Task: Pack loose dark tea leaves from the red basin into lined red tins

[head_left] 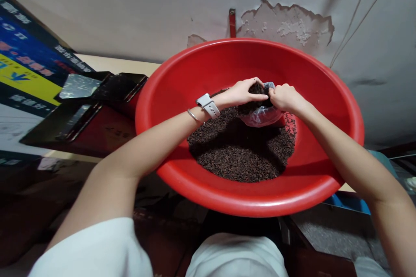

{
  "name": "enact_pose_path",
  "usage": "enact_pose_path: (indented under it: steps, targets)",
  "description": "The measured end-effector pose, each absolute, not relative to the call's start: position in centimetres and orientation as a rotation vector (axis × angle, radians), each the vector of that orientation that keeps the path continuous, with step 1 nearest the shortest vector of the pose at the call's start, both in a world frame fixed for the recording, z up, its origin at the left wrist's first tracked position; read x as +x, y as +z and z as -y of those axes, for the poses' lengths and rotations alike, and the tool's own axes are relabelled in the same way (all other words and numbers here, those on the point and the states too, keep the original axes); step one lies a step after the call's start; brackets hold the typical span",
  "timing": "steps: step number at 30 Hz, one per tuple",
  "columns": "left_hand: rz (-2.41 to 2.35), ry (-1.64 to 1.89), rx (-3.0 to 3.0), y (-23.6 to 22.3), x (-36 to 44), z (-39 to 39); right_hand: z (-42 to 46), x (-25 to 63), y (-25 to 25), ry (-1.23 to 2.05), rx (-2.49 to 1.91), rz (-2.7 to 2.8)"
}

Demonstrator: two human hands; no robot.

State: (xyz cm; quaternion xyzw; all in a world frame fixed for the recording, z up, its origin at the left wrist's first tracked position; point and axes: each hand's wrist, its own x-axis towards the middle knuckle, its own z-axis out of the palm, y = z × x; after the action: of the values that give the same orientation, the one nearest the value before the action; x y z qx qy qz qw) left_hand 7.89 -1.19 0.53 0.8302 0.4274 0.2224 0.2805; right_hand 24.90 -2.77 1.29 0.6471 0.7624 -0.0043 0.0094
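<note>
A wide red basin (256,204) holds a heap of dark, short, stick-like pellets (240,160). Over the heap, my left hand (243,92) curves its thumb and fingers around a dark handful of the pellets, at the mouth of a clear plastic bag (261,117). My right hand (287,98) is closed in a pinch on the bag's upper rim, close to my left fingertips. Something red shows at the bag's lower right; what it is cannot be made out. A watch (208,104) and a bangle (193,115) are on my left wrist.
Dark red open boxes (94,127) stand left of the basin, near my left forearm. A printed board (26,60) leans farther left. Behind the basin rises a wall (146,8) with peeling paint. Cords (355,17) hang at the right.
</note>
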Motion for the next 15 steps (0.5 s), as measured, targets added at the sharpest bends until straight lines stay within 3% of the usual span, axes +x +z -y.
enact_pose_path:
  steps: [7, 11, 15]
  targets:
    - [-1.34, 0.624, 2.243, 0.7, 6.4, -0.2, 1.9, 25.5, 0.9, -0.029, 2.104, -2.338]
    - [-1.588, 0.334, 2.3, 1.2, 5.7, -0.3, 1.6, 25.6, 0.9, -0.056, 2.094, -2.328]
    - [-1.533, 0.095, 2.327, 1.6, 6.6, 1.0, 1.7, 25.6, 1.1, -0.062, 2.102, -2.329]
